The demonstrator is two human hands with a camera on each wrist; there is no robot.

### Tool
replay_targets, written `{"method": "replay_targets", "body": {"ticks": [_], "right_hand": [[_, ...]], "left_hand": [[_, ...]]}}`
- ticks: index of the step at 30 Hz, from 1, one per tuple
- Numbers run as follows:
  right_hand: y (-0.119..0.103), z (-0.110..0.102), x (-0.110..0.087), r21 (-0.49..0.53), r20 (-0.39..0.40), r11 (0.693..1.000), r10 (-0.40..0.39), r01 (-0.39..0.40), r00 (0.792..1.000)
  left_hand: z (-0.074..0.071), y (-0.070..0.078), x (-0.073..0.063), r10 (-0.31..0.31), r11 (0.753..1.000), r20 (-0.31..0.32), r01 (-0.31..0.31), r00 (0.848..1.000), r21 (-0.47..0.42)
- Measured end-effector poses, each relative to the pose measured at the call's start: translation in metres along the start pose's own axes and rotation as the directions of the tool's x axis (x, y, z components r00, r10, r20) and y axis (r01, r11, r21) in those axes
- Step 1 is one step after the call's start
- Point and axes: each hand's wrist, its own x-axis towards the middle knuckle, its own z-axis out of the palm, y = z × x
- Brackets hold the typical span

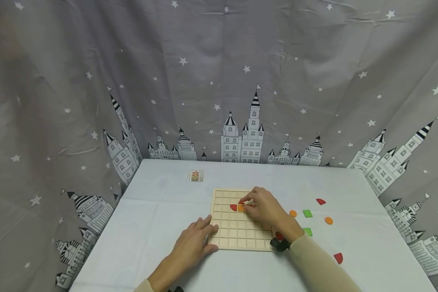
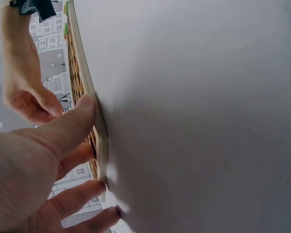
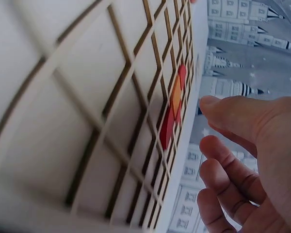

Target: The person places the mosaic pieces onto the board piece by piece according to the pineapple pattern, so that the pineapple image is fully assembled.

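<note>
A light wooden grid board (image 1: 226, 234) lies on the white table. My left hand (image 1: 193, 239) rests against its left edge, thumb and fingertips touching the rim near the front corner. In the upper middle of the grid sits an orange piece (image 1: 241, 208), with red pieces (image 1: 233, 207) in cells around it. My right hand (image 1: 264, 207) reaches over the board from the right, thumb and forefinger close above these pieces. In the right wrist view the thumb and loosely bent fingers (image 3: 214, 174) are apart, with nothing between them.
Right of the board lie orange discs (image 1: 329, 220), green squares (image 1: 307, 213) and red quarter-circles (image 1: 338, 258). Another red piece (image 1: 279, 236) is partly hidden by my right wrist. A small card with a printed grid picture (image 1: 195, 176) lies at the back left. A grey castle-print curtain (image 1: 219, 81) hangs behind.
</note>
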Motion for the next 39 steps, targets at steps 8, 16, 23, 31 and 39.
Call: {"method": "replay_targets", "body": {"ticks": [8, 16, 23, 31, 39], "right_hand": [[0.020, -0.017, -0.022, -0.015, -0.021, 0.998, 0.061, -0.062, 0.998], [0.043, -0.028, -0.046, -0.043, -0.001, 0.988, 0.147, -0.146, 0.989], [0.061, -0.039, -0.066, -0.049, 0.018, 0.976, 0.213, -0.212, 0.977], [0.072, -0.046, -0.081, -0.074, 0.034, 0.967, 0.246, -0.243, 0.969], [0.075, -0.046, -0.083, -0.089, 0.068, 0.969, 0.237, -0.230, 0.969]], "left_hand": [[0.000, 0.000, 0.002, 0.009, 1.000, -0.010, -0.009, 1.000, 0.005], [0.000, 0.000, 0.002, 0.013, 1.000, -0.001, -0.013, 1.000, 0.007], [0.002, -0.002, 0.001, 0.020, 1.000, 0.002, -0.020, 1.000, 0.015], [0.003, -0.005, 0.001, 0.015, 1.000, -0.007, -0.015, 1.000, 0.015], [0.004, -0.005, -0.001, 0.023, 1.000, 0.002, -0.023, 1.000, 0.013]]}}
